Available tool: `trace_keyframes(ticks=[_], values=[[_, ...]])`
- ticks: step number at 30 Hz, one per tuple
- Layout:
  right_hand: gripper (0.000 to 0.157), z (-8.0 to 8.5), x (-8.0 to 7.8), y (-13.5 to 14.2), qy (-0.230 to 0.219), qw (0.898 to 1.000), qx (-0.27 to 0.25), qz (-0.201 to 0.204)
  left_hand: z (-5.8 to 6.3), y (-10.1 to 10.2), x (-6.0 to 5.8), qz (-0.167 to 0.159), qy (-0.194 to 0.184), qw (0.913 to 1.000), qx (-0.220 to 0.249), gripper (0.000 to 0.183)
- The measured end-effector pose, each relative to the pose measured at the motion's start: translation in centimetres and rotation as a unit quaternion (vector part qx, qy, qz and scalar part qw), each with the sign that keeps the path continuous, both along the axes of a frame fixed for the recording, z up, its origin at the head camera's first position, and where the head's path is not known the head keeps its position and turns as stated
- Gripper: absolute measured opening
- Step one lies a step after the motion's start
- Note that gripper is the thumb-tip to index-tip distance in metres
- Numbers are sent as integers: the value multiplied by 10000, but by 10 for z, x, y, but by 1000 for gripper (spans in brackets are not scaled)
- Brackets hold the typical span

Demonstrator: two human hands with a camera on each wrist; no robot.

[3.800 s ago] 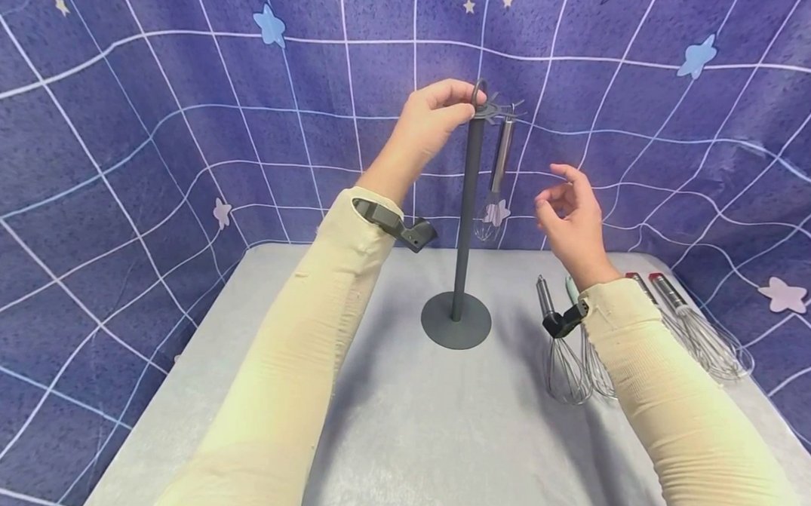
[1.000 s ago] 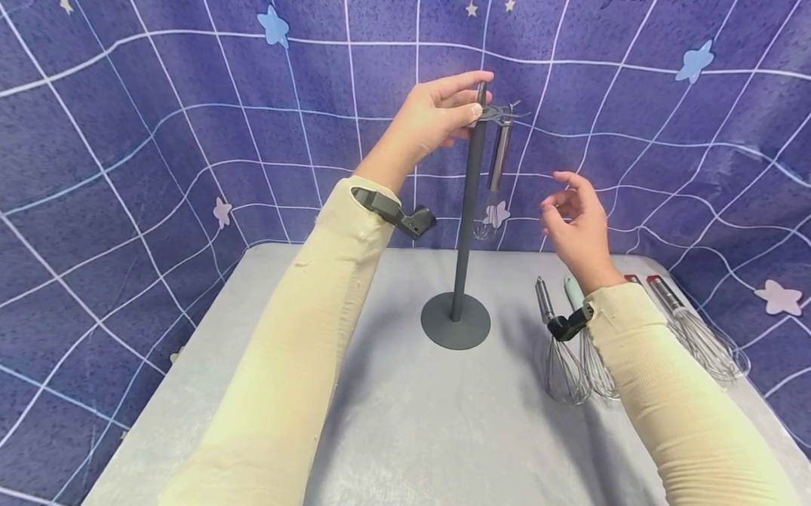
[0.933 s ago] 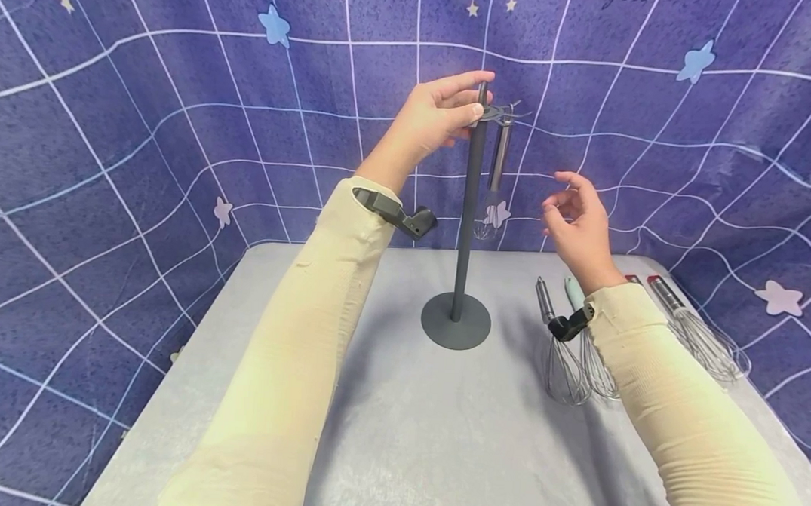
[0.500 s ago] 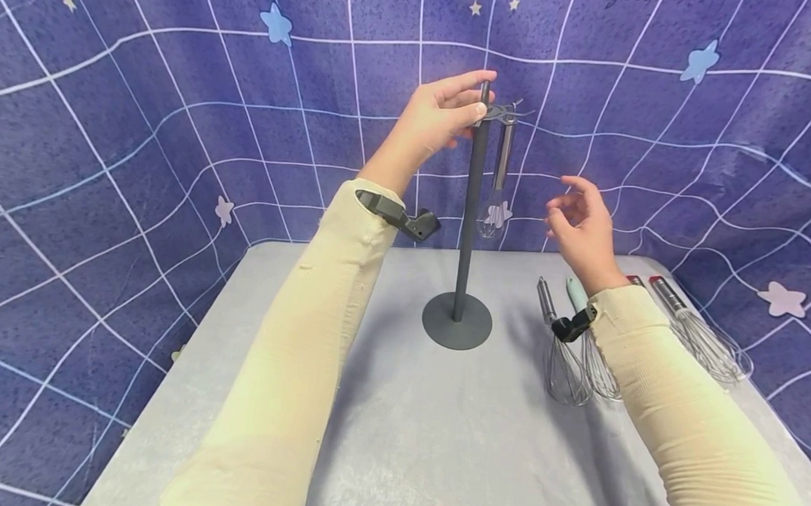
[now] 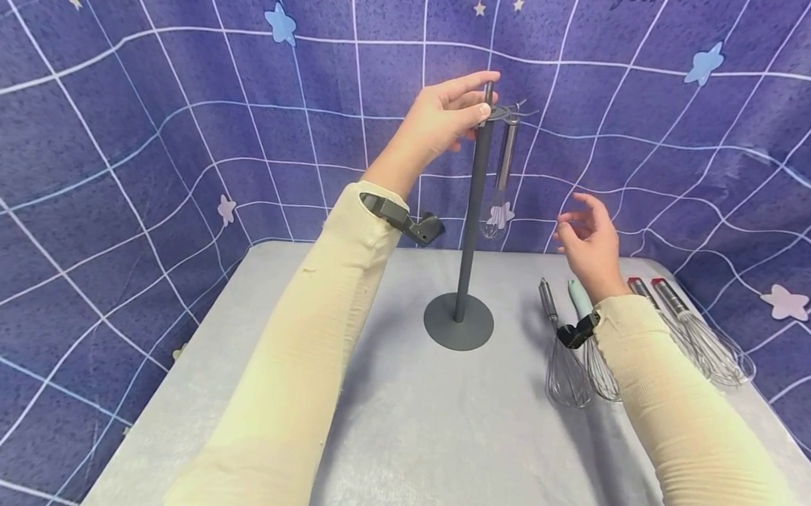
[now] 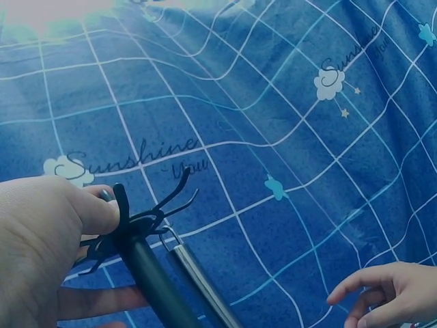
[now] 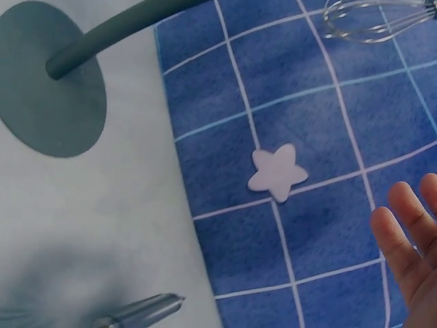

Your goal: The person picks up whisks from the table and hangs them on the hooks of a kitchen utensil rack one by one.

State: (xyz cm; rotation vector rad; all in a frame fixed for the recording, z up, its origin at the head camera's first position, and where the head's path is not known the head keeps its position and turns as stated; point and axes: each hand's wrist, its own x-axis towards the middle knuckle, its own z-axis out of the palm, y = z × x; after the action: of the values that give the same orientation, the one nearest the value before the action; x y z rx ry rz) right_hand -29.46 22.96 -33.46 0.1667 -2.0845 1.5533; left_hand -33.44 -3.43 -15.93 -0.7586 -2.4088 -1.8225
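My left hand (image 5: 438,124) pinches the hooked top of a dark grey utensil stand (image 5: 473,218), thumb at the hook ring (image 6: 147,222). A small whisk with a steel handle (image 5: 507,159) hangs from one hook, just right of the pole. My right hand (image 5: 591,246) is raised in the air to the right, fingers loosely bent and holding nothing. In the right wrist view its fingers (image 7: 403,236) show at the right edge, below the wires of the hanging whisk (image 7: 375,20). The stand's round base (image 5: 458,334) rests on the table.
Under my right forearm lie a steel-handled whisk (image 5: 568,377) and a mint-handled one (image 5: 579,297). Two whisks with red-ended handles (image 5: 672,296) lie farther right. A blue checked curtain (image 5: 315,143) hangs behind the pale grey table (image 5: 397,441).
Over these seconds my left fingers shifted on the stand's top, and its loop turned edge-on to the head view. My right hand has sunk and moved slightly right. The whisk still hangs.
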Motion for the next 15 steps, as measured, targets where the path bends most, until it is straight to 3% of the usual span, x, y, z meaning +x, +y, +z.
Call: trace_keyframes(ticks=[15], values=[[60, -27, 7, 18, -643, 9979, 86, -14, 1, 2, 3, 101, -96, 9998, -122, 46]])
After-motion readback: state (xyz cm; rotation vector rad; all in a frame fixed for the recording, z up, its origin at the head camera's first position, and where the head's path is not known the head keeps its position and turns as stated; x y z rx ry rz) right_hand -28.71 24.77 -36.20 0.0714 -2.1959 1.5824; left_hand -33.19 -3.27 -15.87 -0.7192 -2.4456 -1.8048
